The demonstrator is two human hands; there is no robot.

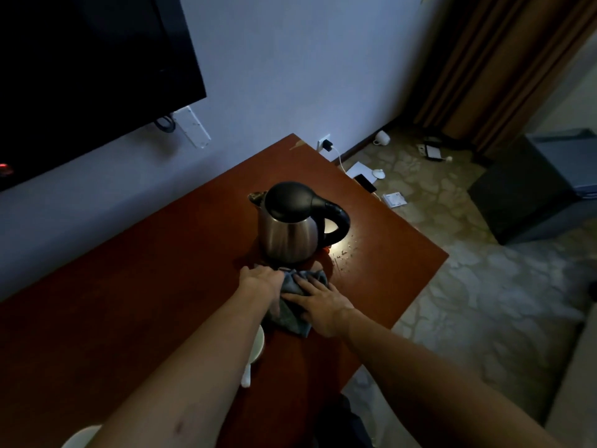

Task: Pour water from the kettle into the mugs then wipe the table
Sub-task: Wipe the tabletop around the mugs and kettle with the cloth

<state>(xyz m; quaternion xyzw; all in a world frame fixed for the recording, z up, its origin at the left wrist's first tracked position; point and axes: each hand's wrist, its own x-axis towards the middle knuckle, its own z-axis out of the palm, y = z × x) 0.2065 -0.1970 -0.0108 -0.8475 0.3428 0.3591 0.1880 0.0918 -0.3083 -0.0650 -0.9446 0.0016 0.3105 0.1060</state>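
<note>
A steel kettle with a black lid and handle stands upright on the reddish-brown table. Just in front of it lies a crumpled grey cloth. My left hand grips the cloth's left side, and my right hand presses flat on its right side. A white mug shows partly under my left forearm. Another white mug peeks out at the bottom left edge. Water droplets glisten on the table to the right of the kettle.
A dark wall-mounted screen hangs at the upper left. The table's right edge drops to a patterned floor littered with papers, a phone and a white cup. A dark box stands at the far right.
</note>
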